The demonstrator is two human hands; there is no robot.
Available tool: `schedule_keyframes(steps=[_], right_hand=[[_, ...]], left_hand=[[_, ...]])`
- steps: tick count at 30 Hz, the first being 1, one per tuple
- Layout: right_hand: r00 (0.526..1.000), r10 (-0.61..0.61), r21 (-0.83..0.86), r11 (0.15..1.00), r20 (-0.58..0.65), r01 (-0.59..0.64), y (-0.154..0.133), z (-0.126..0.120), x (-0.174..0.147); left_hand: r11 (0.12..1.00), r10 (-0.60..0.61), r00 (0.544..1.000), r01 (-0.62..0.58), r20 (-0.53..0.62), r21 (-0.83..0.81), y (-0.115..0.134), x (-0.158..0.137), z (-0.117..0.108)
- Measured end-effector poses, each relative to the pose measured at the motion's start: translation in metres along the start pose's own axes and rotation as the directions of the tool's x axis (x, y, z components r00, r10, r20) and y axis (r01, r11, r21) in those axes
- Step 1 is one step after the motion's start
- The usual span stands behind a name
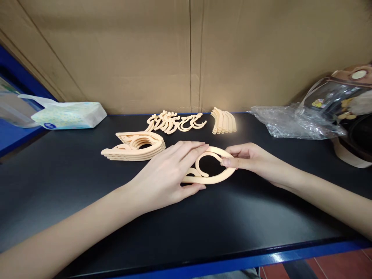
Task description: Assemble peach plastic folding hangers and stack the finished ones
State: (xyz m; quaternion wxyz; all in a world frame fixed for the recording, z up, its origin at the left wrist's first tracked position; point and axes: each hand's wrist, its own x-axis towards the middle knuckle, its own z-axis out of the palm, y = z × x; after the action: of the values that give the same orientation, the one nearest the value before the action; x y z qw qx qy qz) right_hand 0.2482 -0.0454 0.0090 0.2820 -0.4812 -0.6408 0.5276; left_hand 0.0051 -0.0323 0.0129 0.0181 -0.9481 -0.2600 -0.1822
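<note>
A peach-coloured plastic folding hanger [218,179], folded into a loop with its curved hook inside, is held low over the black tabletop. My left hand [170,170] wraps over the hanger's left part, thumb on the near edge and fingers along the far edge, hiding that end. At the rounded right end, my right hand [247,157] pinches the hanger between thumb and fingers. Just beyond my left hand lies a neat stack of folded hangers [158,146]. Behind it are several loose hooks [167,122] and, farther right, a row of curved hanger arms [223,121].
A tissue pack [72,115] lies at the back left. Crumpled clear plastic [293,122] sits at the back right beside a transparent bag with brown trim [345,93]. Brown cardboard [139,58] stands behind the black table [226,240], whose front edge is blue.
</note>
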Motion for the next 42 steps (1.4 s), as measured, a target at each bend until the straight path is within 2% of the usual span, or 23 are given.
schedule_keyframes(steps=[6,10,12,14,16,18,20,22,25,32,37,42], right_hand=[[0.999,-0.024,-0.067,0.997,0.026,0.026,-0.001,0.002,-0.001],[0.986,-0.163,-0.118,0.980,-0.017,0.160,0.002,-0.002,0.000],[0.965,-0.260,-0.229,0.942,-0.040,0.245,0.005,-0.007,0.003],[0.930,-0.366,-0.497,0.814,-0.035,0.302,0.009,-0.014,0.006],[0.887,-0.460,-0.751,0.570,0.044,0.333,0.013,-0.019,0.009],[0.871,-0.469,-0.849,0.393,0.145,0.353,0.017,-0.021,0.012],[0.884,-0.420,-0.868,0.339,0.206,0.364,0.019,-0.020,0.012],[0.905,-0.353,-0.868,0.341,0.237,0.360,0.020,-0.018,0.012],[0.928,-0.279,-0.868,0.362,0.247,0.340,0.019,-0.015,0.010],[0.937,-0.253,-0.868,0.375,0.242,0.326,0.018,-0.015,0.007],[0.933,-0.262,-0.865,0.376,0.246,0.333,0.017,-0.016,0.008],[0.935,-0.258,-0.863,0.383,0.243,0.330,0.017,-0.016,0.008]], left_hand=[[1.000,-0.019,0.999,0.019,0.043,0.002,0.004,0.001,0.000],[0.998,-0.059,0.997,0.059,0.053,0.008,-0.001,0.008,-0.014],[0.996,-0.089,0.995,0.089,0.049,-0.002,-0.012,0.011,-0.030],[0.991,-0.132,0.988,0.134,0.076,-0.023,-0.030,0.011,-0.048],[0.978,-0.204,0.973,0.207,0.107,-0.021,-0.051,0.006,-0.065],[0.935,-0.354,0.920,0.354,0.167,0.031,-0.072,-0.004,-0.078],[0.896,-0.441,0.865,0.439,0.238,0.064,-0.091,-0.017,-0.086],[0.867,-0.496,0.819,0.487,0.288,0.108,-0.105,-0.029,-0.090],[0.848,-0.530,0.794,0.504,0.298,0.164,-0.118,-0.043,-0.092],[0.795,-0.604,0.740,0.583,0.296,0.166,-0.117,-0.042,-0.091],[0.815,-0.577,0.762,0.562,0.294,0.143,-0.112,-0.037,-0.086],[0.842,-0.536,0.784,0.525,0.315,0.127,-0.118,-0.042,-0.081]])
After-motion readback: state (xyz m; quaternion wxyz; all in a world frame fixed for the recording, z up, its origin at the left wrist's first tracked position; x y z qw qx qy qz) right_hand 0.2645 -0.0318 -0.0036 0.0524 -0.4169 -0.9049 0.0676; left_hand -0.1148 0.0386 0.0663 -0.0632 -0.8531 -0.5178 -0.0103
